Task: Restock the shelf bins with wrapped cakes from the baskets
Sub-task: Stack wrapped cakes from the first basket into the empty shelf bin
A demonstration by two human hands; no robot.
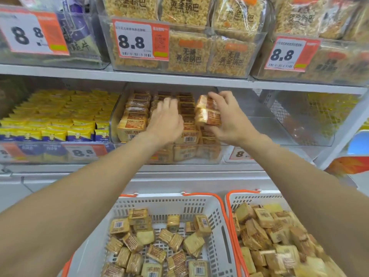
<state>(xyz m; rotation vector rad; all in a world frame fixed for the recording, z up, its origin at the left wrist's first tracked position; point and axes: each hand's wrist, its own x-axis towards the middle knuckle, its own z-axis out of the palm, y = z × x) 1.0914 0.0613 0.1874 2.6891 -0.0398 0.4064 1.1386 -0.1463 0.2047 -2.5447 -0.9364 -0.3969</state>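
Two baskets sit below your arms, both holding loose wrapped cakes.

Your left basket (216, 214) is partly filled; the right basket (232, 216) is heaped higher. Up on the shelf, your right hand (229, 118) grips a stack of wrapped cakes (207, 112) over the clear middle bin (115, 118), which holds rows of the same cakes. Your left hand (166, 116) lies flat on those rows, fingers straight. Yellow packets (60, 112) fill the neighbouring bin.

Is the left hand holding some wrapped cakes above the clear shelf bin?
No, the left hand lies flat on the stacked cakes in the clear plastic shelf bin; the right hand grips the brown wrapped cakes.
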